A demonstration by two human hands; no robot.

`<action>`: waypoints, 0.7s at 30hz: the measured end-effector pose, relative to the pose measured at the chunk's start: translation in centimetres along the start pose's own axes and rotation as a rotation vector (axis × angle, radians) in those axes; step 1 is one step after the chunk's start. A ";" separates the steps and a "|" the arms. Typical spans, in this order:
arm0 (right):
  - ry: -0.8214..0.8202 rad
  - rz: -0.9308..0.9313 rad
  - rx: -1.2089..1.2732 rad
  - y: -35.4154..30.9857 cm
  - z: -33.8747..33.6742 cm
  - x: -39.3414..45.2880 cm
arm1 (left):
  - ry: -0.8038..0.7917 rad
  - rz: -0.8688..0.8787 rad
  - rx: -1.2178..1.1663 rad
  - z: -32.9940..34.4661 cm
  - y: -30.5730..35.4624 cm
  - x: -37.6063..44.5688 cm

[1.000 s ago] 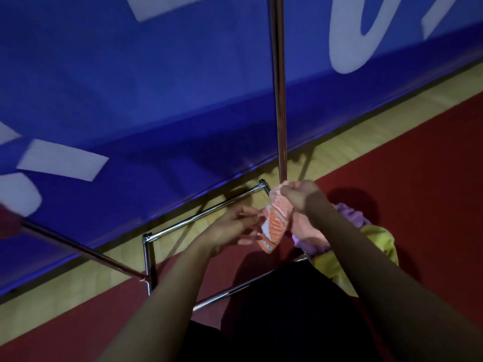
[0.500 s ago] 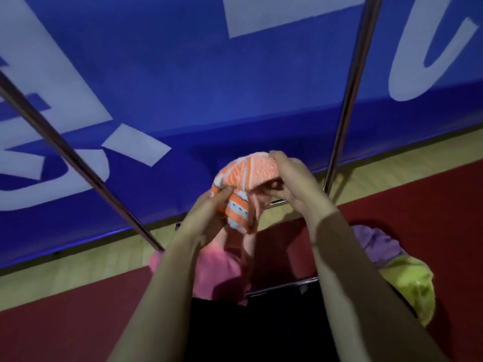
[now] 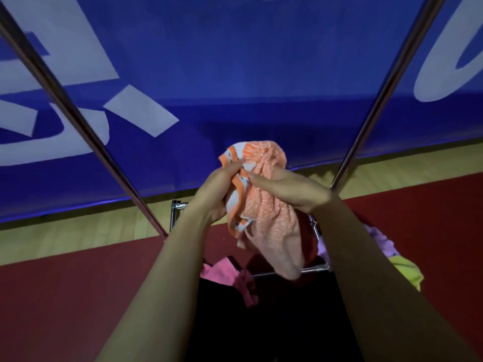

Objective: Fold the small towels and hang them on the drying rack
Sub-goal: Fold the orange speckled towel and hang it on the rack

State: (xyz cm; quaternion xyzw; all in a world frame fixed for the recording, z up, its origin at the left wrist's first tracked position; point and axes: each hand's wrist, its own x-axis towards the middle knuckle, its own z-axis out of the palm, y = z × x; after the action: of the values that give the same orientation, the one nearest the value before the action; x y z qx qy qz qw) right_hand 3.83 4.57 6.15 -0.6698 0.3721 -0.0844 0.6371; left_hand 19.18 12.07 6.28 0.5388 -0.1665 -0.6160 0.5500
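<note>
I have lifted the crumpled orange-and-white terry towel (image 3: 261, 205) up from near the floor to chest height, between the two slanted chrome uprights of the drying rack (image 3: 78, 121). My left hand (image 3: 217, 194) pinches its striped hem and my right hand (image 3: 285, 192) grips the bunched middle, so both grips are closed on cloth. It is still unfolded; I judge folding comes next. Pink (image 3: 224, 275), purple and yellow-green towels (image 3: 403, 273) wait on the red floor.
</note>
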 end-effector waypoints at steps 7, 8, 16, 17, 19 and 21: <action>0.096 -0.020 -0.278 -0.3 0.3 0.6 | 0.047 0.024 0.117 -2.1 -0.1 0.2; 0.097 -0.022 -0.375 -0.4 0.3 0.6 | 0.060 0.041 0.157 -2.1 0.0 0.1; 0.326 0.012 -0.620 0.0 0.0 1.7 | 0.117 0.114 0.515 -3.9 -0.4 1.4; 0.342 0.007 -0.611 -0.3 0.1 1.7 | 0.098 0.109 0.541 -3.9 -0.6 1.6; 0.385 -0.008 -0.595 -0.8 0.0 1.7 | 0.063 0.116 0.588 -3.8 -0.8 1.8; 0.415 -0.011 -0.583 -1.2 0.0 1.7 | 0.048 0.099 0.647 -3.8 -0.9 1.9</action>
State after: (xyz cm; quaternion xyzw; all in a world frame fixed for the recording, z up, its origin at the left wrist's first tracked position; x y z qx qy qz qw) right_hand 5.44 3.44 6.63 -0.7939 0.4985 -0.1123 0.3296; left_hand 22.33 12.23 3.23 0.6915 -0.3665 -0.4906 0.3832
